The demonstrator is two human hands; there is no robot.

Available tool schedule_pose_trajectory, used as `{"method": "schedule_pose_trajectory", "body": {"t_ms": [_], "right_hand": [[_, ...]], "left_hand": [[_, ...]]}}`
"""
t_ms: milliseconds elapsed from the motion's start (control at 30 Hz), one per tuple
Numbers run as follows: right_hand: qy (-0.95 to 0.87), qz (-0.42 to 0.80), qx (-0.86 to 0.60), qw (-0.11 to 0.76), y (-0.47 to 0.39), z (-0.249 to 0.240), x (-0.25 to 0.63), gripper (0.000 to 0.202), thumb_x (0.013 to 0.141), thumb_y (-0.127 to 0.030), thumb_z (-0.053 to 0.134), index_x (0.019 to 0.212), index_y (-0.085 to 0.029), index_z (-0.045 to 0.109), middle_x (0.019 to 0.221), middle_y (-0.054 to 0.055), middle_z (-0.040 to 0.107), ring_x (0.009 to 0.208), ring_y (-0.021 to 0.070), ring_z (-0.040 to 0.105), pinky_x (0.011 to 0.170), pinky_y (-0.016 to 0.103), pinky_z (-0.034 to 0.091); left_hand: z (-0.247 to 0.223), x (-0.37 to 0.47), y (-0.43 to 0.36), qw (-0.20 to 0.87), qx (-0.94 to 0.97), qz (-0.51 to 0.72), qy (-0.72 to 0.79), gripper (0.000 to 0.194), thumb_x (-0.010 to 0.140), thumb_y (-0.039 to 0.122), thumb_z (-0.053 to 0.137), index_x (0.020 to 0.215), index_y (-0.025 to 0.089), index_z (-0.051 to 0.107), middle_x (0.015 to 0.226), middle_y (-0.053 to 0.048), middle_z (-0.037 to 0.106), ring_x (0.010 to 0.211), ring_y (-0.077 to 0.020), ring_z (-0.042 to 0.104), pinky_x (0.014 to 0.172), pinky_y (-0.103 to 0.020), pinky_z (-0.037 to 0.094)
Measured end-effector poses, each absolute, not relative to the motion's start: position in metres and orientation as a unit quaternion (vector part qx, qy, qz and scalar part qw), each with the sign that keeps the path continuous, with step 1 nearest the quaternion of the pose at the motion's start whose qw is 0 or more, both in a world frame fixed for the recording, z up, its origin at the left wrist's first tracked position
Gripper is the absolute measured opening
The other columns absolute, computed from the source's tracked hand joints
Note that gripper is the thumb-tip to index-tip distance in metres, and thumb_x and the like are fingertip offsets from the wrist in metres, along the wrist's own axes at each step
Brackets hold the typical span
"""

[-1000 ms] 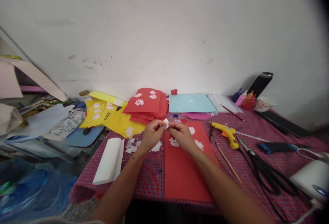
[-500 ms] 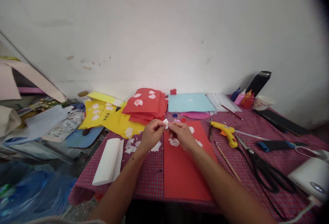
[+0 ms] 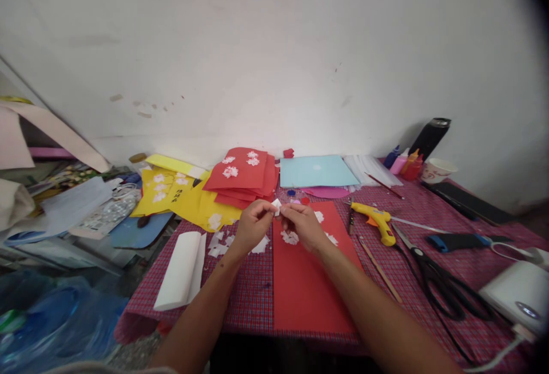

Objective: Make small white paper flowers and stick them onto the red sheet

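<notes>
Between my two hands is a small piece of white paper [image 3: 277,205], pinched by the fingertips of both. My left hand [image 3: 254,224] grips its left side, and my right hand [image 3: 303,225] its right side. Below them lies a sheet of red paper [image 3: 315,294] bearing several white paper flowers [image 3: 290,238], partly covered by my right hand. Loose white paper scraps [image 3: 219,245] are scattered beside my left wrist. A folded white sheet [image 3: 178,271] lies further left.
Red sheets [image 3: 244,171] and yellow sheets [image 3: 160,191] with flowers lie at the back left, blue paper [image 3: 317,171] behind my hands. On the right are a yellow glue gun [image 3: 375,219], black-handled scissors [image 3: 446,288], a paper cup [image 3: 438,171] and a black bottle [image 3: 431,136].
Both hands stay in nearly the same spot, still pinching the white paper, which looks slightly turned. The whole view has shifted a little.
</notes>
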State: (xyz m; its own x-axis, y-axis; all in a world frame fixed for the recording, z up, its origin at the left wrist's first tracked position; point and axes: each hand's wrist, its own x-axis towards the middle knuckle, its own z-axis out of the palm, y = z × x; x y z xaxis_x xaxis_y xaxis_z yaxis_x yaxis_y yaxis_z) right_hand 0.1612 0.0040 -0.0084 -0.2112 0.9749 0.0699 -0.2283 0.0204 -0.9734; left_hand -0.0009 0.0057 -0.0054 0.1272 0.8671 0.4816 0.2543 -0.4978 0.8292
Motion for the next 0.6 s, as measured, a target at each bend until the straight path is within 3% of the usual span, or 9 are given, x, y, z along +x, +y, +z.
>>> {"method": "schedule_pose_trajectory", "body": {"t_ms": [600], "right_hand": [[-0.509,0.587,-0.373,0.508,0.0032,-0.0069,0.1616,0.028,0.081,-0.041,0.064,0.070,-0.016,0.066,0.049,-0.002,0.055,0.041,0.0092,0.046,0.041,0.021,0.031]], "left_hand": [[-0.0062,-0.0021,0.0063,0.286,0.701,0.518,0.398,0.010,0.087,0.022,0.058,0.085,0.019,0.068,0.086,-0.003,0.066,0.081,-0.0149,0.061,0.075,-0.025,0.047]]}}
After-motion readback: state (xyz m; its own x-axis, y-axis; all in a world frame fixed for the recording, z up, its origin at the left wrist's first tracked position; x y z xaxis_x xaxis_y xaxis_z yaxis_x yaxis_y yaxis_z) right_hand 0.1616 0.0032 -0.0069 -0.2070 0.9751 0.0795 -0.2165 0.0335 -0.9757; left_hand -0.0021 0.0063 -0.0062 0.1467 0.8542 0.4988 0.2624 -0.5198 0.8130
